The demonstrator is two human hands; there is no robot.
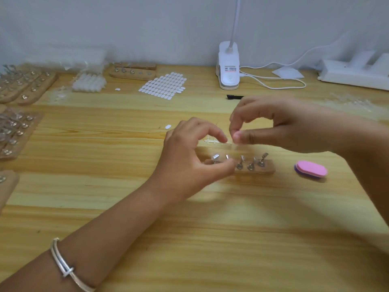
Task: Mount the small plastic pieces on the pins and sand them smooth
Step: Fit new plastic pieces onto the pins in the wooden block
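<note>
A small wooden block [265,168] with several metal pins [250,164] lies at the table's middle. Just above it, both hands hold a thin clear plastic strip [212,141] with small pieces attached. My left hand [189,159] pinches the strip with its forefinger, and its thumb lies over the block's left end. My right hand [273,125] pinches the strip's right end between thumb and forefinger. A pink sanding block [311,169] lies right of the wooden block, apart from both hands.
A sheet of white oval stickers [163,85] and a loose white piece [168,126] lie further back. More wooden pin blocks [132,71] and trays [16,131] fill the left side. A white clip lamp [229,66], cable and power strip [355,75] stand at the back.
</note>
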